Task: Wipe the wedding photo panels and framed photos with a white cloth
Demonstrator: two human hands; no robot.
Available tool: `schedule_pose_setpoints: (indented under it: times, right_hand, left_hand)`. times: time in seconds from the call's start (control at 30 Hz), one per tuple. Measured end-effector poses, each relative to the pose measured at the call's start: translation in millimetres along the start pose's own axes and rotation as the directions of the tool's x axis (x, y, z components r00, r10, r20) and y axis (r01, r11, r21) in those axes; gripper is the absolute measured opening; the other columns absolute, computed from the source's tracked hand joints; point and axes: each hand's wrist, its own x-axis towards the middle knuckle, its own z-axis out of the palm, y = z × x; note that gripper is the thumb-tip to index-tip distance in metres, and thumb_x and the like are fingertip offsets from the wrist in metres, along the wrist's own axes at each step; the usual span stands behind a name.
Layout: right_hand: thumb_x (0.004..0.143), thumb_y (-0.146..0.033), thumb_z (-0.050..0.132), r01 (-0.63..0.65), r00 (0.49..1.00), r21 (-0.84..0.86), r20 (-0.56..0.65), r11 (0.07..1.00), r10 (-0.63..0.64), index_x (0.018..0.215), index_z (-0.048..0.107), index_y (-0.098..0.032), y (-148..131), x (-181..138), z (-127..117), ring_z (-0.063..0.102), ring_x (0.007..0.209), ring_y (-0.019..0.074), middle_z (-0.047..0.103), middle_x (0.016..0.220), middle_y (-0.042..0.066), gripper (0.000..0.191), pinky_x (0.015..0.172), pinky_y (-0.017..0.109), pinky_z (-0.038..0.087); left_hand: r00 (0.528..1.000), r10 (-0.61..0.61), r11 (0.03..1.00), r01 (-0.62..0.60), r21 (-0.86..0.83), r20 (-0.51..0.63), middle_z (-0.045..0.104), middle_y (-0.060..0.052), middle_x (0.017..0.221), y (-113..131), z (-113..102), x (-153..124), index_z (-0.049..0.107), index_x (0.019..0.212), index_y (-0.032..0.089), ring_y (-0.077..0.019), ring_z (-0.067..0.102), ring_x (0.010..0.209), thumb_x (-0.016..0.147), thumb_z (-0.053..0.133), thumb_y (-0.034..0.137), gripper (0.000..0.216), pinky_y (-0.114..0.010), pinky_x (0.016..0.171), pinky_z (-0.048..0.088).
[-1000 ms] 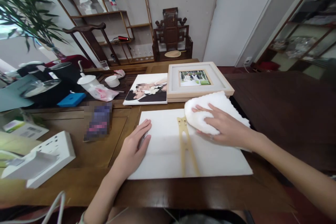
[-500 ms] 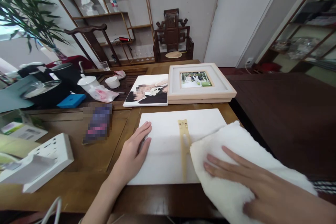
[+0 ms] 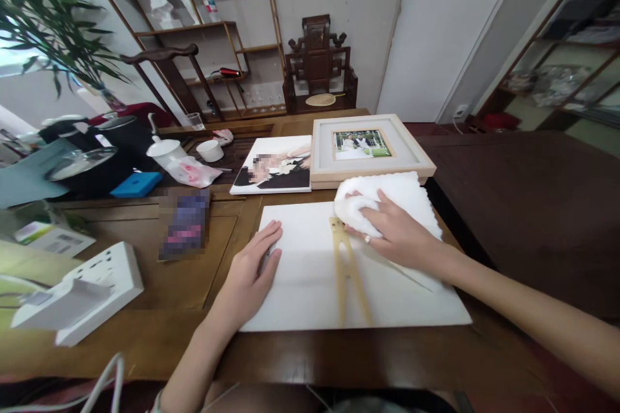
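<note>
A white board point(image 3: 310, 284) lies flat on the wooden table point(image 3: 203, 342), with a pale yellow forked stand point(image 3: 346, 271) fixed down its middle. My left hand point(image 3: 249, 271) lies flat with fingers stretched out on the board's left edge. My right hand point(image 3: 394, 229) presses a white fluffy cloth point(image 3: 392, 197) onto the board's far right corner, its fingers curled over the cloth, just right of the stand's top.
A framed photo point(image 3: 368, 153) and an unframed print point(image 3: 274, 171) lie beyond the board. To the left are a white power strip point(image 3: 84, 287), a blue box point(image 3: 135, 184), a white cup point(image 3: 209, 150), pots and a plant point(image 3: 53, 32). A dark chair point(image 3: 317, 64) stands behind.
My right hand swept the cloth from the far right corner down to the near right of the board, then back up to the far corner. My left hand stayed in place.
</note>
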Motion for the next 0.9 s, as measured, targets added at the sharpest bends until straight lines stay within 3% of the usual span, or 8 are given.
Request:
schedule_pose_setpoints:
  times: [0.2, 0.3, 0.4, 0.47, 0.57, 0.67, 0.8, 0.9]
  right_hand:
    - [0.067, -0.011, 0.06, 0.233, 0.96, 0.007, 0.155, 0.972, -0.232, 0.086, 0.067, -0.016, -30.3, -24.9, 7.6, 0.018, 0.138, 0.0393, 0.031, 0.149, 0.02, 0.021, 0.106, 0.069, 0.013]
    - [0.072, -0.02, 0.064, 0.358, 0.913, 0.077, 0.18, 0.931, -0.366, 0.086, 0.072, -0.019, -57.7, -52.2, 6.8, 0.021, 0.137, 0.0415, 0.033, 0.149, 0.015, 0.015, 0.106, 0.07, 0.01]
    - [0.081, -0.022, 0.056, 0.405, 0.89, 0.128, 0.174, 0.906, -0.422, 0.112, 0.066, -0.015, -72.2, -68.1, 4.6, 0.029, 0.136, 0.0336, 0.043, 0.142, 0.013, 0.032, 0.111, 0.06, 0.018]
    - [0.082, -0.021, 0.056, 0.417, 0.876, 0.18, 0.185, 0.891, -0.447, 0.109, 0.067, -0.016, -71.4, -68.2, 1.5, 0.03, 0.136, 0.0321, 0.044, 0.142, 0.013, 0.03, 0.111, 0.059, 0.017]
    - [0.072, -0.019, 0.064, 0.389, 0.871, 0.232, 0.223, 0.891, -0.438, 0.088, 0.07, -0.018, -60.3, -54.4, -3.0, 0.024, 0.137, 0.0354, 0.036, 0.147, 0.016, 0.017, 0.11, 0.063, 0.01]
    - [0.068, -0.015, 0.064, 0.294, 0.913, 0.209, 0.229, 0.933, -0.338, 0.093, 0.066, -0.014, -47.6, -32.4, -4.2, 0.022, 0.139, 0.0328, 0.038, 0.145, 0.021, 0.025, 0.112, 0.059, 0.011]
    - [0.084, -0.021, 0.054, 0.178, 0.975, 0.184, 0.097, 0.967, -0.198, 0.087, 0.061, -0.015, -34.5, -5.7, -1.7, 0.037, 0.133, 0.03, 0.061, 0.121, 0.019, 0.01, 0.112, 0.052, 0.019]
    - [0.088, -0.024, 0.049, 0.202, 0.976, 0.103, 0.063, 0.974, -0.209, 0.097, 0.059, -0.012, -25.5, 9.5, -0.1, 0.033, 0.135, 0.0296, 0.058, 0.124, 0.022, 0.018, 0.112, 0.053, 0.019]
  left_hand:
    - [1.0, -0.003, 1.0, 0.004, -0.002, 0.006, 0.052, -0.011, 0.139, 0.3, 0.5, 0.2, 0.058, 0.125, 0.013, -0.0228, 0.046, 0.131, 0.092, 0.046, 0.031, 0.039, -0.042, 0.113, 0.033]
    - [1.0, 0.01, 1.0, -0.01, 0.0, -0.001, 0.053, -0.012, 0.138, -0.3, 1.0, 0.2, 0.058, 0.124, 0.012, -0.0229, 0.046, 0.131, 0.092, 0.046, 0.031, 0.04, -0.041, 0.113, 0.033]
    - [1.0, 0.013, 1.0, -0.013, 0.008, -0.003, 0.053, -0.011, 0.139, -1.3, 0.9, -0.1, 0.058, 0.124, 0.013, -0.0232, 0.046, 0.131, 0.092, 0.046, 0.031, 0.039, -0.042, 0.113, 0.033]
    - [1.0, 0.009, 1.0, -0.009, 0.012, -0.001, 0.053, -0.011, 0.139, -1.4, 0.4, -0.3, 0.058, 0.124, 0.013, -0.0232, 0.046, 0.131, 0.092, 0.046, 0.03, 0.039, -0.042, 0.112, 0.034]
    - [1.0, 0.005, 1.0, -0.005, 0.008, -0.002, 0.054, -0.011, 0.138, -0.6, -0.2, -0.5, 0.058, 0.123, 0.013, -0.0237, 0.047, 0.13, 0.091, 0.046, 0.03, 0.038, -0.042, 0.112, 0.034]
    - [1.0, 0.007, 1.0, -0.007, 0.008, -0.004, 0.054, -0.011, 0.138, 0.2, -0.3, -0.3, 0.059, 0.123, 0.014, -0.0241, 0.047, 0.13, 0.091, 0.046, 0.03, 0.038, -0.043, 0.112, 0.034]
    - [1.0, 0.005, 1.0, -0.005, 0.012, 0.0, 0.054, -0.012, 0.138, -0.7, 0.4, -0.2, 0.059, 0.123, 0.012, -0.0236, 0.047, 0.13, 0.091, 0.046, 0.031, 0.039, -0.043, 0.112, 0.034]
    - [1.0, 0.001, 1.0, -0.001, 0.01, 0.0, 0.054, -0.012, 0.138, -1.9, 1.0, -0.3, 0.059, 0.123, 0.012, -0.0232, 0.047, 0.13, 0.091, 0.046, 0.031, 0.039, -0.043, 0.112, 0.034]
